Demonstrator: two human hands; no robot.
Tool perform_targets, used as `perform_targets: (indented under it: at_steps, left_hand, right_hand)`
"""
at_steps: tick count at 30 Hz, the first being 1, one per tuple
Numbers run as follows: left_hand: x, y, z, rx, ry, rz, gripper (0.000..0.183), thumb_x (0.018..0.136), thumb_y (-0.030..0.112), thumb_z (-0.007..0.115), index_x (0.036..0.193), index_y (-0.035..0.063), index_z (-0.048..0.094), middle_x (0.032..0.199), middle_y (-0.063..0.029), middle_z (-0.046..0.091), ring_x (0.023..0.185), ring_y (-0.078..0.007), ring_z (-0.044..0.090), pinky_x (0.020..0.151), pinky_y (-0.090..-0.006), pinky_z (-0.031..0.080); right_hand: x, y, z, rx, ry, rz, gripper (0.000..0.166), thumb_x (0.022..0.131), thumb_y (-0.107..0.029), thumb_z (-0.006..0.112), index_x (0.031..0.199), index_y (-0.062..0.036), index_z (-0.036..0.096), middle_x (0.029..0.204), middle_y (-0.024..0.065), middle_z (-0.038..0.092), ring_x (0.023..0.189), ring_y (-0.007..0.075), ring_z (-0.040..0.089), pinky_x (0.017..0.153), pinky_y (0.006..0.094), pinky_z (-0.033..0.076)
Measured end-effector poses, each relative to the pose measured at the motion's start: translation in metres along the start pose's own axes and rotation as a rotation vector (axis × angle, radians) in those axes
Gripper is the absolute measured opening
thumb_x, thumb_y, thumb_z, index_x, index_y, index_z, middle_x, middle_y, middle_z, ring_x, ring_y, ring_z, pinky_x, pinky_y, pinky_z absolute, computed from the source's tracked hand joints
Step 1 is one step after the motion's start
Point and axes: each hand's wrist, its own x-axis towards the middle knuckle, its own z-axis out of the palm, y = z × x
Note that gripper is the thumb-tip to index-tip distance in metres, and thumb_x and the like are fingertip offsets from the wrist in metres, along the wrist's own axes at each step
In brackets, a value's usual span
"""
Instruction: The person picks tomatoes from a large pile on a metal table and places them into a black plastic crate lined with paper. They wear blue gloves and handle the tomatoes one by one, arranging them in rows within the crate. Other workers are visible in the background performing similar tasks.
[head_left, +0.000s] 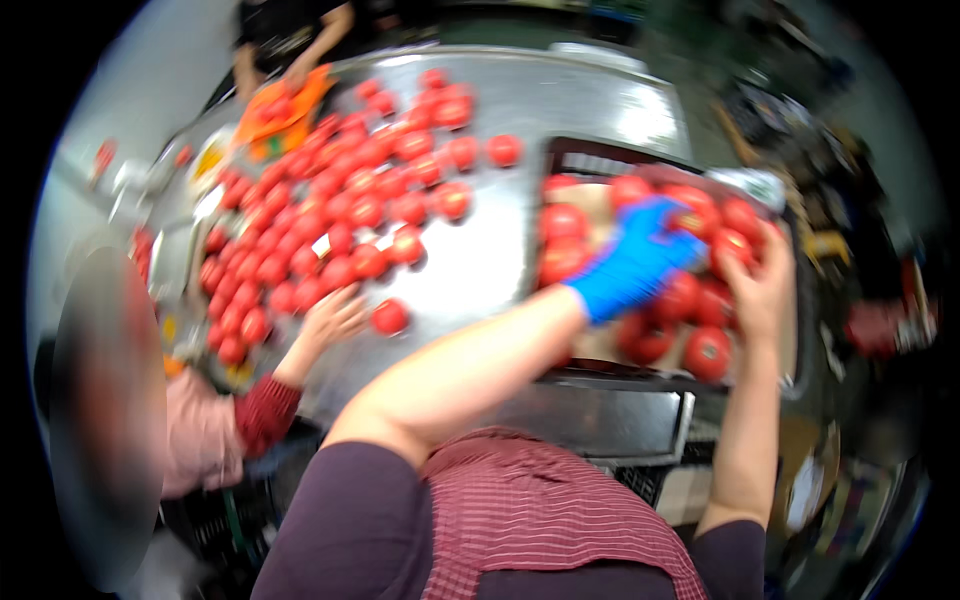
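My left hand (637, 259), in a blue glove, is over a dark plastic crate (551, 262) on the right of the metal table, its fingers around a red tomato (691, 214). At the crate's right side, my bare right hand (761, 277) has its thumb and fingers on another tomato (733, 251). More tomatoes (707, 352) lie in the crate on a brown paper-like lining (600, 345). A large spread of loose tomatoes (322, 217) covers the left half of the table (495, 247). Blur hides the exact finger contacts.
A co-worker's hand (337, 315) rests by the loose tomatoes at the left. Another person's hands (296, 75) are at an orange bag or crate (300, 112) at the far left. A crumpled clear plastic bag (750, 186) lies at the crate's back right corner.
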Motion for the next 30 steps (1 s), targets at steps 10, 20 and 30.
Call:
perform_targets:
  at_steps: [10, 20, 30]
  left_hand:
    - [-0.106, 0.004, -0.179, 0.513, 0.317, 0.298, 0.041, 0.084, 0.014, 0.070, 0.123, 0.0064, 0.059, 0.117, -0.0127, 0.058, 0.107, -0.0279, 0.058, 0.094, -0.0373, 0.047]
    - [-0.200, -0.054, -0.430, 1.360, 0.693, -0.629, 0.078, 0.072, 0.052, 0.078, 0.136, 0.0159, 0.053, 0.135, -0.0195, 0.051, 0.125, -0.0383, 0.048, 0.101, -0.0534, 0.042]
    - [-0.197, -0.038, -0.424, 1.439, 0.533, -0.680, 0.068, 0.068, 0.058, 0.075, 0.124, 0.0233, 0.057, 0.126, -0.0089, 0.053, 0.119, -0.0334, 0.048, 0.093, -0.0591, 0.041]
  right_hand:
    - [-0.131, -0.118, 0.178, 0.040, -0.481, -0.331, 0.049, 0.076, -0.006, 0.072, 0.123, -0.0036, 0.058, 0.126, 0.0160, 0.053, 0.108, 0.0259, 0.056, 0.083, 0.0325, 0.050]
    - [-0.125, 0.020, 0.456, -0.468, -0.594, 0.208, 0.082, 0.067, -0.040, 0.084, 0.138, -0.0172, 0.050, 0.149, 0.0256, 0.026, 0.134, 0.0469, 0.033, 0.109, 0.0502, 0.037]
    - [-0.106, -0.009, 0.507, -0.944, -0.790, 0.155, 0.069, 0.058, -0.052, 0.085, 0.116, -0.0178, 0.068, 0.150, 0.0214, 0.022, 0.128, 0.0475, 0.034, 0.094, 0.0498, 0.051]
